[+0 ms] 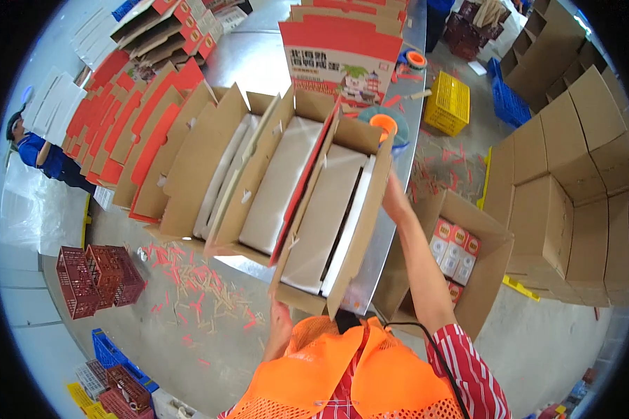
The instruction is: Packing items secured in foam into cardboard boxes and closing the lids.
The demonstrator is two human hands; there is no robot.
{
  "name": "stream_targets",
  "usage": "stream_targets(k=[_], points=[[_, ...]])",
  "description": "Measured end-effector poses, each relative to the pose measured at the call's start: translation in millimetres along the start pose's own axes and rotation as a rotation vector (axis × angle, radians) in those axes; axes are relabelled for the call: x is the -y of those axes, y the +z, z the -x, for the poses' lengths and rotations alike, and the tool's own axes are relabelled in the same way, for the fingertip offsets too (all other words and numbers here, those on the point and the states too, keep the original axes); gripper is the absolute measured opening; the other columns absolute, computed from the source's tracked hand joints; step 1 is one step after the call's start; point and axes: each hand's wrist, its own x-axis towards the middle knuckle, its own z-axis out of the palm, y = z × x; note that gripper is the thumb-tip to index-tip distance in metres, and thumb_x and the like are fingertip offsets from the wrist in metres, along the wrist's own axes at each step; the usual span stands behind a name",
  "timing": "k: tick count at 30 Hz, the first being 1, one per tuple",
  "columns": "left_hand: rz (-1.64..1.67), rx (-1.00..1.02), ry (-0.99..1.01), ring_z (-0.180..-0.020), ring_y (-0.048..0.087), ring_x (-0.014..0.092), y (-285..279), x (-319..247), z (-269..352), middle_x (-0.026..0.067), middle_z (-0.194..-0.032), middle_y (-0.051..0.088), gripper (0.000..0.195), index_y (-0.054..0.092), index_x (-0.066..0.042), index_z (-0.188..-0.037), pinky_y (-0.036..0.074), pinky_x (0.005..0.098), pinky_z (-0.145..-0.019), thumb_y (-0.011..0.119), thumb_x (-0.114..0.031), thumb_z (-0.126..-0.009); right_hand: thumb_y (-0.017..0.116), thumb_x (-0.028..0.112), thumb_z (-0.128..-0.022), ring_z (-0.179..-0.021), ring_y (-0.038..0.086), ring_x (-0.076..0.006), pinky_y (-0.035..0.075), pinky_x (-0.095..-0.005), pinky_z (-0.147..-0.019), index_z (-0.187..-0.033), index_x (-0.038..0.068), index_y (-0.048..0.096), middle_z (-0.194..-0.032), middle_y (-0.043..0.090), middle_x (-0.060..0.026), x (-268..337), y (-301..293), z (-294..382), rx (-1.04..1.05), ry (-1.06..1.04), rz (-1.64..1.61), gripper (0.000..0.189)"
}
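Observation:
An open cardboard box [322, 217] with grey-white packs inside lies before me at the table's near end. My left hand [279, 317] is at its near left corner, its fingers partly hidden by the box. My right hand [393, 194] is against the box's right side, the fingertips out of sight. Left of this box a second open box [280, 183] holds a similar grey-white pack. Farther left stand a row of open red and brown boxes [152, 152]. A printed red-and-white box flap [340, 63] rises behind.
Tape rolls [383, 125] lie on the metal table [241, 47]. A large carton [482, 246] with small red-and-white boxes stands at right, near stacked cartons [542, 209]. Paper scraps [204, 293], red crates [97, 280] and a yellow crate [447, 103] are on the floor. A person [42, 157] stands far left.

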Motion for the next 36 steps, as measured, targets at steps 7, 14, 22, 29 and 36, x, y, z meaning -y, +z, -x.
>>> stream_targets(k=[7,14,22,29,36], points=[[-0.067,0.055,-0.021,-0.124,0.052,0.030,8.4,4.3,42.4,0.0192,-0.133,0.053,0.046,0.044,0.002,-0.134,0.040,0.0400,-0.105,0.056,-0.024,-0.099,0.050,0.026,-0.103,-0.114,0.053,-0.0157,0.043,-0.0312,-0.100,-0.137,0.000,0.051,-0.126,0.059,-0.0044,-84.1,-100.6,176.8,-0.330,0.208,0.263,0.043],[-0.173,0.218,0.097,-0.123,0.052,0.032,50.7,-11.4,36.6,0.0200,-0.133,0.052,0.050,0.043,0.001,-0.134,0.041,0.0404,-0.103,0.061,-0.026,-0.096,0.038,0.049,-0.104,-0.145,0.030,-0.0244,0.026,-0.0381,-0.116,-0.160,0.012,0.014,-0.160,0.028,-0.0101,2.7,-79.6,234.1,-0.042,0.181,0.225,0.071],[-0.325,0.390,0.305,-0.122,0.052,0.035,124.5,-33.4,71.5,0.0208,-0.133,0.051,0.056,0.041,0.000,-0.135,0.043,0.0409,-0.101,0.067,-0.029,-0.094,0.034,0.075,-0.094,-0.151,0.020,-0.0247,0.034,-0.0470,-0.115,-0.161,0.011,0.007,-0.166,0.014,-0.0077,24.4,-51.5,172.2,0.352,0.222,-0.433,0.096],[-0.400,0.428,0.293,-0.120,0.053,0.038,132.6,-45.7,53.1,0.0227,-0.130,0.050,0.060,0.041,-0.001,-0.132,0.045,0.0421,-0.098,0.072,-0.030,-0.090,0.088,0.028,-0.072,-0.150,0.022,-0.0268,0.020,-0.0386,-0.121,-0.159,0.003,0.007,-0.161,0.025,-0.0165,13.1,-85.7,280.1,0.266,-0.189,0.400,0.122],[-0.458,0.310,0.631,-0.094,0.069,0.028,45.3,-106.6,64.8,0.0100,-0.099,0.072,0.020,0.071,-0.008,-0.108,0.054,0.0364,-0.082,0.070,-0.007,-0.088,0.093,0.027,-0.061,-0.133,0.042,-0.0247,0.032,-0.0377,-0.114,-0.146,0.002,0.026,-0.141,0.042,-0.0157,59.3,-102.4,233.2,0.239,-0.032,0.506,0.112]])
